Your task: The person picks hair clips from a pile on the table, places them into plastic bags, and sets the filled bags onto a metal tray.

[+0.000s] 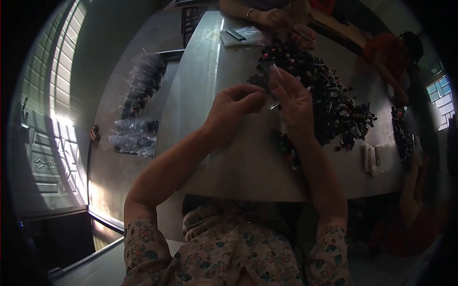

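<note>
My left hand is closed in a pinch above the table, its fingertips pointing right toward my other hand. What lies between those fingertips is too small and dark to make out. Close beside it, my right hand is closed on a thin shiny tool, whose bright end sticks out between the two hands. A fine pale sliver also shows by the right fingertips; I cannot tell whether it belongs to the tool. Beneath and beyond my right hand spreads a pile of small dark pieces with white loops and a few coloured bits.
Clear plastic bags of dark pieces lie in a tray at left. Across the table, another person's hands work over the pile, near a stack of plastic bags. More people sit at right, by a small packet.
</note>
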The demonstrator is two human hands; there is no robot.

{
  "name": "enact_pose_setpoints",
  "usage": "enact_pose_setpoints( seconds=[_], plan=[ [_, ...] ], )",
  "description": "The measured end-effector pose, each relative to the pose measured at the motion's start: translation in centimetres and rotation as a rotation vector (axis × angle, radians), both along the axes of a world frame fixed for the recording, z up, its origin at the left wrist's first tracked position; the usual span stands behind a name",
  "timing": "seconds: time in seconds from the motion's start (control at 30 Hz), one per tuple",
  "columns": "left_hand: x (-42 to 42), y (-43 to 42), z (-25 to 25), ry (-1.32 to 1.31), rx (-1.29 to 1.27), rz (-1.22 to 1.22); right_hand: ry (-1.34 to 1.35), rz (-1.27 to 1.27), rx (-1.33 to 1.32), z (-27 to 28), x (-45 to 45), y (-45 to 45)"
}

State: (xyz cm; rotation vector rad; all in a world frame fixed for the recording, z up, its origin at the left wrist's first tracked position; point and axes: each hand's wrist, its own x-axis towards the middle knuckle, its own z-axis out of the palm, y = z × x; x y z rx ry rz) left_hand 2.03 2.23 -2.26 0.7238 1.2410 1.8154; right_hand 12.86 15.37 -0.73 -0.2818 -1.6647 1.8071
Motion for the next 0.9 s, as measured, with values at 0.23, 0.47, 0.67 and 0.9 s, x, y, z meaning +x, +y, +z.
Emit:
enact_pose_setpoints(
  seconds=[0.23, 0.47, 0.67, 0.9],
  plan=[
    [-0.8, -0.2, -0.1, -0.058, -0.039, 0.038, -0.091, -0.27, 0.296, -0.6, 1.7, 1.4],
    [-1.1, -0.4, -0.4, -0.007, -0.055, 0.051, -0.021, -0.481, 0.955, 1.2, 2.3, 0.6],
    [-1.1, -0.4, -0.2, 0.004, -0.052, 0.08, -0.056, -0.318, 1.168, 1.2, 2.2, -1.3],
    [-1.1, -0.6, -0.6, 0.058, -0.021, 0.048, -0.135, -0.42, 1.409, 0.5, 1.8, -2.4]
  ],
)
